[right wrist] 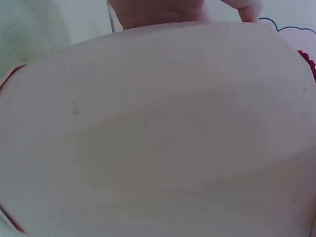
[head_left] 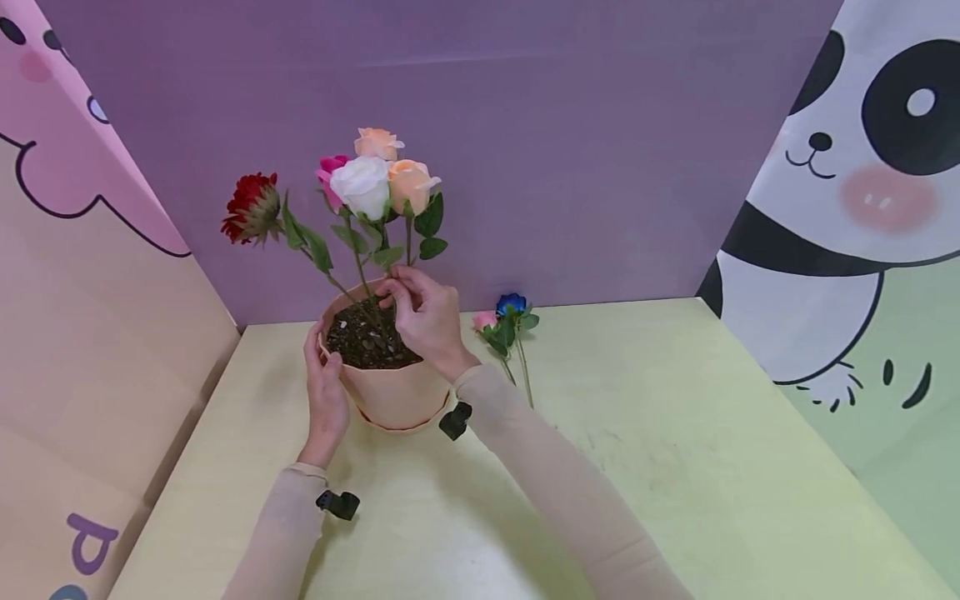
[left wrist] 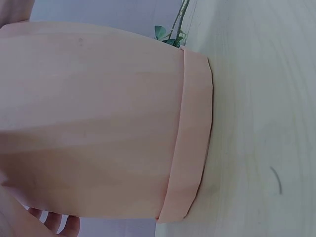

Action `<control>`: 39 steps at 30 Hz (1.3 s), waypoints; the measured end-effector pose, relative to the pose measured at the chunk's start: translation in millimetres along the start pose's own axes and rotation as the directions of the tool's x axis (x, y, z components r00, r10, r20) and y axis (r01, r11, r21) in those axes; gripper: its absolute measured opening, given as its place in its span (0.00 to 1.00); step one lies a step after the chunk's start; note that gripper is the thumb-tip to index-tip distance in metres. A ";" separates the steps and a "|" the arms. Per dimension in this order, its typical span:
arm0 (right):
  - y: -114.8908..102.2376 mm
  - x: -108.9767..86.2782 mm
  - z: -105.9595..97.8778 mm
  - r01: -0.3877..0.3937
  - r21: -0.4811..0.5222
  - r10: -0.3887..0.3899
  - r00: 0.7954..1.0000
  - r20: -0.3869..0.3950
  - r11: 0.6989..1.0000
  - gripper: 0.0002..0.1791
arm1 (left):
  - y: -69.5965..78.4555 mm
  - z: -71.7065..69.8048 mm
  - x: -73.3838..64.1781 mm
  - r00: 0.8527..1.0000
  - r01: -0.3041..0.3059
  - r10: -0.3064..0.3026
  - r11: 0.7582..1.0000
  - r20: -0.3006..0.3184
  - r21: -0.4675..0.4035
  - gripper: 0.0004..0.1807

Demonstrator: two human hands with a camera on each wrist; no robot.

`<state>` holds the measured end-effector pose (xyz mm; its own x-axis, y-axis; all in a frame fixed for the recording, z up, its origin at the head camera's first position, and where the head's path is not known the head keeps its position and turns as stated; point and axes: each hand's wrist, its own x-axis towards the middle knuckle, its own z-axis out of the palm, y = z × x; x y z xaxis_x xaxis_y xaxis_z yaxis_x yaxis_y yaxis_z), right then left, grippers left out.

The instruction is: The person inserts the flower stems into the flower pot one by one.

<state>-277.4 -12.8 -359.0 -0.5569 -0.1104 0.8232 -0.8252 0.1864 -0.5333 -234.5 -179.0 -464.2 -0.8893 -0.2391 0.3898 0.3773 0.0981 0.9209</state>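
A peach-coloured flower pot [head_left: 393,396] filled with dark soil [head_left: 367,337] stands on the table. My left hand [head_left: 327,404] holds the pot's left side, thumb near the rim and fingers round the far side, as the fingertips [left wrist: 71,226] in the left wrist view confirm. Above the soil, my right hand [head_left: 429,317] pinches a rose stem; which bloom it belongs to is hidden. The pot bears a white rose [head_left: 362,187], two peach roses [head_left: 411,185], a magenta rose [head_left: 327,175] partly hidden, and a red flower [head_left: 251,208] leaning left.
Right of the pot, a blue rose [head_left: 512,305] and a pink rose [head_left: 484,320] lie on the pale table [head_left: 637,433]. A purple wall [head_left: 570,167] rises behind. Printed panels flank both sides, with a panda [head_left: 892,208] on the right.
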 end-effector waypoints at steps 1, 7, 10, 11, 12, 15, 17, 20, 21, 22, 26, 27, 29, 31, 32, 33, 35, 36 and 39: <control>0.6 0.2 -0.1 -0.009 0.004 0.009 1.000 0.002 1.000 0.10 | 0.1 -0.8 0.1 1.000 0.001 -0.001 1.000 -0.002 -0.003 0.36; 7.0 -1.8 -1.5 -0.061 0.024 0.062 0.998 -0.027 0.998 0.11 | -1.3 -1.9 1.9 1.000 -0.013 0.012 1.000 -0.013 -0.024 0.36; 9.7 -3.7 -1.5 -0.040 0.015 0.041 0.998 -0.054 0.999 0.12 | -3.0 -0.9 2.0 1.000 -0.013 0.013 1.000 -0.009 -0.027 0.36; 9.7 -4.1 -1.3 -0.022 0.002 0.022 0.998 -0.060 1.000 0.12 | -3.0 -0.8 1.9 1.000 -0.012 0.012 1.000 -0.009 -0.028 0.36; 9.6 -4.2 -1.0 0.004 -0.010 -0.005 0.998 -0.062 1.000 0.12 | -2.7 -0.6 2.0 1.000 -0.011 0.011 0.999 -0.008 -0.030 0.36; 9.2 -5.3 -0.2 0.081 -0.056 -0.085 0.994 -0.073 0.995 0.13 | -1.5 0.0 2.8 1.000 -0.013 0.013 0.999 -0.009 -0.036 0.37; 9.2 -7.4 -0.2 0.101 -0.078 -0.108 0.990 -0.090 0.992 0.12 | -0.6 0.4 3.3 1.000 -0.015 0.015 0.999 -0.008 -0.036 0.37; 11.5 -14.2 -1.3 0.076 -0.093 -0.089 0.986 -0.138 0.993 0.12 | 0.0 0.7 3.3 1.000 -0.014 0.014 1.000 -0.006 -0.027 0.37; 12.5 -17.0 -1.9 0.060 -0.087 -0.073 0.986 -0.151 0.994 0.12 | 0.0 0.6 3.1 1.000 -0.012 0.012 1.000 -0.007 -0.023 0.37; 13.9 -20.1 -2.5 0.042 -0.077 -0.054 0.986 -0.159 0.996 0.12 | -0.2 0.4 2.8 1.000 -0.010 0.009 1.000 -0.008 -0.020 0.37; 19.4 -31.1 -5.7 -0.015 -0.003 0.014 0.986 -0.166 1.000 0.13 | -1.4 0.7 2.4 1.000 -0.004 0.004 1.000 -0.013 -0.019 0.37; 20.4 -32.7 -6.7 -0.022 0.016 0.025 0.987 -0.160 1.000 0.13 | -1.6 1.2 2.6 1.000 -0.004 0.004 1.000 -0.014 -0.021 0.37; 20.8 -35.6 -7.2 -0.038 0.057 0.046 0.988 -0.149 0.998 0.14 | -2.0 0.7 2.1 1.000 0.000 0.000 1.000 -0.018 -0.028 0.37; 20.3 -37.5 -8.0 -0.054 0.088 0.067 0.987 -0.146 0.995 0.16 | -1.8 0.7 1.9 1.000 -0.001 0.000 0.999 -0.018 -0.042 0.36; 19.6 -38.4 -8.7 -0.060 0.104 0.076 0.986 -0.151 0.993 0.16 | -2.1 0.9 1.8 1.000 -0.001 0.000 0.999 -0.019 -0.045 0.36; 19.6 -39.2 -9.3 -0.065 0.110 0.083 0.983 -0.161 0.992 0.17 | -1.8 1.0 1.7 1.000 0.000 -0.001 0.999 -0.017 -0.047 0.36; 18.5 -40.6 -11.8 -0.069 0.119 0.091 0.978 -0.186 0.990 0.17 | -1.7 1.0 1.7 1.000 -0.002 0.001 0.999 -0.013 -0.049 0.37; 18.2 -41.1 -13.4 -0.066 0.113 0.088 0.975 -0.202 0.991 0.17 | -1.9 0.9 1.5 1.000 -0.004 0.004 0.999 -0.011 -0.044 0.37; 18.4 -39.8 -19.8 -0.047 0.063 0.061 0.966 -0.251 0.997 0.14 | -1.3 -0.4 2.3 1.000 -0.006 0.006 1.000 -0.007 -0.021 0.38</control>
<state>-268.6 14.4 -397.7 -0.5650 0.1496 0.8114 -0.8024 0.1298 -0.5826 -236.9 -180.0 -464.5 -0.8852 -0.2450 0.3954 0.3881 0.0794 0.9182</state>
